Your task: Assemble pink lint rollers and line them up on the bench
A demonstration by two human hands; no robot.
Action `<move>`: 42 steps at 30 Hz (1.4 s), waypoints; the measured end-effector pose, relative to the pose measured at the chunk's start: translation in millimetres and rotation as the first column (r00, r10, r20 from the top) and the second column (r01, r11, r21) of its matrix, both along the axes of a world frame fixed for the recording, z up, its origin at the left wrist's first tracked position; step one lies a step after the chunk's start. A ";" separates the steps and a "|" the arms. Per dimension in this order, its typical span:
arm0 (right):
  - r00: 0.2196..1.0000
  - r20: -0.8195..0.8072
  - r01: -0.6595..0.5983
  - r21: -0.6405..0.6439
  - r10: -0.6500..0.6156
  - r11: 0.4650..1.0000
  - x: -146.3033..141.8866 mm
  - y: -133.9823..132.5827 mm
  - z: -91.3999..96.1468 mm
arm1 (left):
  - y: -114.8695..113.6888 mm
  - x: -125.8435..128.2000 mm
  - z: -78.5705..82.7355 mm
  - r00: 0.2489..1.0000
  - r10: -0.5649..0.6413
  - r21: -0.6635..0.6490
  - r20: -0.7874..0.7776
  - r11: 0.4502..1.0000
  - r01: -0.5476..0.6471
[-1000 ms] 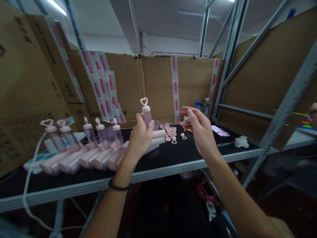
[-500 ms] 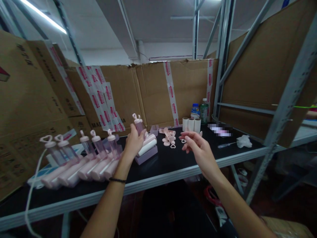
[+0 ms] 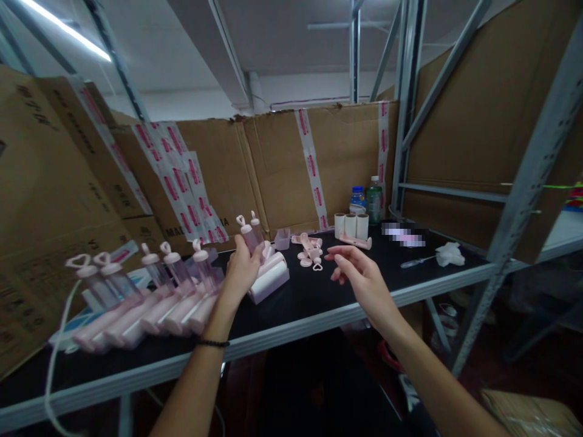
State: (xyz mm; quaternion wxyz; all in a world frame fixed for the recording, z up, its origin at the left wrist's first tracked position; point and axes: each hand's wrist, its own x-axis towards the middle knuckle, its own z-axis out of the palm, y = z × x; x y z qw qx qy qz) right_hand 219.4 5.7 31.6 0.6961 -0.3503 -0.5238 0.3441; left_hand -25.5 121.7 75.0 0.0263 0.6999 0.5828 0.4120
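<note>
**Pink roller goes down at the end of the row**

Pink plastic fills the left hand [image 3: 243, 267]: its grip is wrapped round a lint roller [image 3: 249, 233] with a clear handle and a heart-loop cap, which tilts up and away above the fingers. The roller's lower end is hidden behind the palm, so whether it already touches the table [image 3: 319, 297] cannot be told. Just beside the knuckles lies a pale block of rolls [image 3: 271, 276], and to the left a row of like rollers [image 3: 150, 291] rests side by side, caps pointing to the back.

To do this step well, the hand would likely keep the roller at the same slant as its neighbours and lower it so it sits flush against the last one in the row, without nudging the block on the other side. A gentle release seems wise, since the round bodies could roll.

The right hand [image 3: 364, 279] hovers over the table front with its grip wide and empty, fingers loosely spread. It is nearest to a small heap of pink heart caps and parts [image 3: 310, 252], which lies just beyond the fingertips and apart from them. Three white tubes [image 3: 350, 226] and two bottles [image 3: 367, 203] stand farther back, against the cardboard [image 3: 282, 170].
</note>
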 end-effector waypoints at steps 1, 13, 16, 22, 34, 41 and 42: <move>1.000 0.003 -0.003 -0.007 0.003 1.000 -0.5 -0.3 -0.5 | -1.4 1.1 -3.2 1.000 0.019 -0.018 -0.015 1.000 -0.019; 0.998 0.050 -0.034 -0.035 0.035 0.999 -6.8 -2.9 -9.7 | -13.5 14.4 -23.3 0.995 0.014 -0.076 -0.098 0.997 -0.022; 0.995 0.081 -0.057 -0.033 0.059 0.998 -13.0 -4.3 -14.4 | -17.8 17.1 -29.0 0.997 0.005 -0.067 -0.078 0.998 -0.010; 0.941 0.332 -0.072 0.032 0.057 0.997 -48.5 32.7 -11.6 | -23.7 18.3 -30.0 0.997 -0.070 -0.067 -0.021 0.995 0.069; 0.735 0.661 0.008 0.217 -0.153 0.976 -82.7 103.0 25.5 | -65.3 -7.6 -48.5 0.959 -0.282 -0.096 -0.015 0.955 0.279; 0.717 0.675 0.024 0.228 -0.176 0.973 -76.4 91.8 23.2 | -91.2 1.2 -62.9 0.964 -0.259 0.065 0.065 0.965 0.255; 0.720 0.670 0.024 0.236 -0.180 0.972 -75.1 90.2 25.8 | -96.1 0.4 -60.8 0.966 -0.243 0.115 0.085 0.966 0.233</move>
